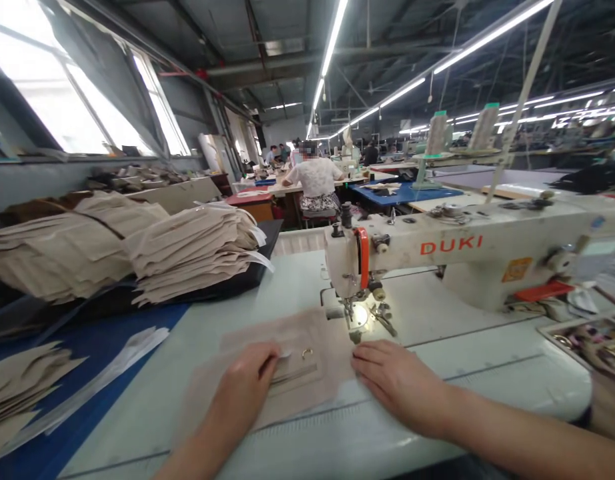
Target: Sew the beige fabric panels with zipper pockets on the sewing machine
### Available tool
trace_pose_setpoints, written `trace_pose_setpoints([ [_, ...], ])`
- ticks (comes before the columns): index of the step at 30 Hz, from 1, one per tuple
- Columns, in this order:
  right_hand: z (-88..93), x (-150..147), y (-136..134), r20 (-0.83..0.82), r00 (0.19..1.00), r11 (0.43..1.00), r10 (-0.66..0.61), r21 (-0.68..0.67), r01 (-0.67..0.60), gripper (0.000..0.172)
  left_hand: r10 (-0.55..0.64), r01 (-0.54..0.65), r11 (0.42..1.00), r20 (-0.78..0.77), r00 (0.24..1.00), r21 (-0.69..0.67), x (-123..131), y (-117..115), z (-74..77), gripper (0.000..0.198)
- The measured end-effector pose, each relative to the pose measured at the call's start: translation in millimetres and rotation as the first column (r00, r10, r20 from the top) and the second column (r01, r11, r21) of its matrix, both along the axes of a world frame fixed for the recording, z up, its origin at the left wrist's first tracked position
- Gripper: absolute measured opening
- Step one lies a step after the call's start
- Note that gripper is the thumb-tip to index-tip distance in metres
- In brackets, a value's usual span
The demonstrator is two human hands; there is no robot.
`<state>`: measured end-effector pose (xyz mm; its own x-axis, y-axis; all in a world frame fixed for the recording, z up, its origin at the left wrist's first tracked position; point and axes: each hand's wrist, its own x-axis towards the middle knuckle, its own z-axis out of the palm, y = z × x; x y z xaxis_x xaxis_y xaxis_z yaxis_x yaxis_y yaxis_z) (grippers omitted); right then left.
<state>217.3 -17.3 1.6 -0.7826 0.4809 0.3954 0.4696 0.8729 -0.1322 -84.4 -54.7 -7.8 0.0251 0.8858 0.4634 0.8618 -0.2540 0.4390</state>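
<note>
Head view: left hand [242,390] and right hand [400,383], grips open, flat on beige fabric [327,353] atop pale table [152,400] beside sewing machine [412,247]; long workshop [367,150] under strip lights [380,103] beyond.

Right forearm [537,443] cut off

From here, the only legible marking is DUKI [451,245], in red capitals along the arm of the white industrial sewing machine [492,230], right of centre.
</note>
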Motion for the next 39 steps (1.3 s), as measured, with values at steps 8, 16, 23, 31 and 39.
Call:
trace_pose_setpoints([
  [8, 5.4, 0, 6, -0.068, 0.996, 0.998, 0.055, -0.008, -0.056, 0.021, -0.041, 0.09, 0.945, -0.159, 0.986, 0.316, 36, 14, 23.7, 0.021],
  [16, 9.1, -5, 13, 0.014, 0.99, 0.988, 0.137, -0.077, -0.136, 0.02, -0.228, 0.318, 0.938, -0.445, 0.866, 0.138, 91, 40, 8.6, 0.028],
  [23, 2.4, -3, 12, -0.044, 0.99, 0.988, 0.135, -0.066, -0.138, 0.021, -0.266, 0.335, 0.938, -0.428, 0.864, 0.091, 81, 39, 3.3, 0.028],
  [31, -1.0, -2, 11, -0.052, 0.988, 0.984, 0.146, -0.093, -0.151, 0.022, -0.266, 0.407, 0.901, -0.55, 0.792, 0.151, 82, 40, 5.1, 0.027],
  [39, 3.5, -2, 11, -0.037, 0.989, 0.985, 0.141, -0.091, -0.144, 0.019, -0.195, 0.375, 0.908, -0.604, 0.773, 0.186, 92, 42, -0.8, 0.027],
])
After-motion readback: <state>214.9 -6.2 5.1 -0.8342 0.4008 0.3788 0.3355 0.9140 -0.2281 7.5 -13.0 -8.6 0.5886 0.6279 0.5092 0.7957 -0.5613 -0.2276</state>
